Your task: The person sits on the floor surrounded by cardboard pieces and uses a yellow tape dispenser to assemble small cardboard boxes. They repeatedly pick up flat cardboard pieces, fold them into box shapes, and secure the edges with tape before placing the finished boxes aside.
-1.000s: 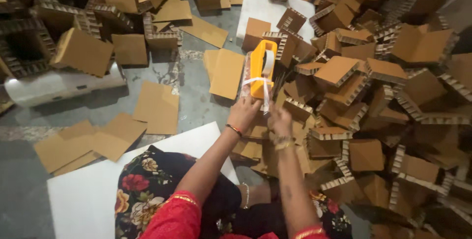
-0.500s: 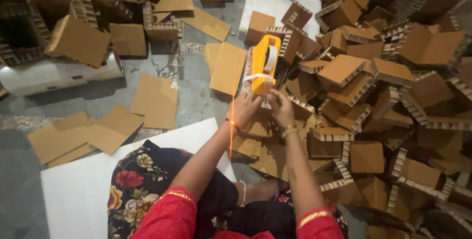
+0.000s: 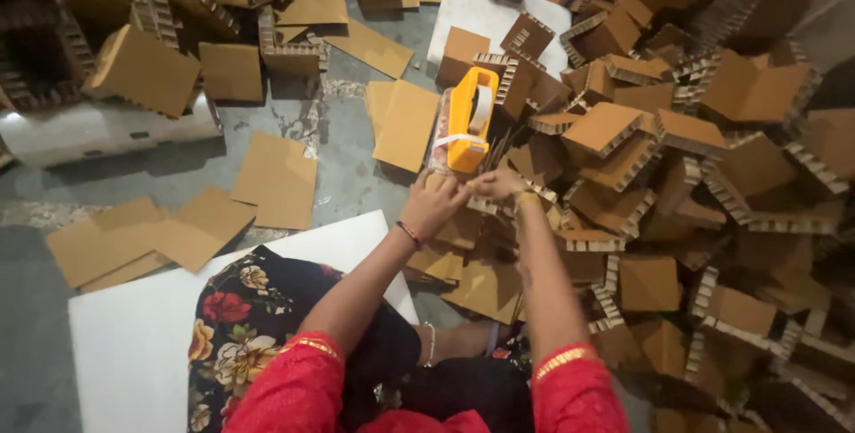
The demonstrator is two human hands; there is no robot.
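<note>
- Red sleeves with gold trim lie nearest the camera, above a flowered black garment (image 3: 240,317) and a white sheet (image 3: 125,353) on the grey floor.
- The left hand (image 3: 436,206), a thin bracelet on its wrist, and the right hand (image 3: 496,185) meet just below the tape dispenser, fingers pinched together; what they pinch is too small to tell.
- The orange tape dispenser (image 3: 468,119) stands upright just beyond the fingertips, a white strip across its body, touching cardboard pieces.
- Flat brown cardboard squares (image 3: 276,179) lie scattered to the left.
- A heap of corrugated cardboard pieces (image 3: 704,157) fills the right side and far edge.
- A pale grey casing (image 3: 89,134) lies far left.
</note>
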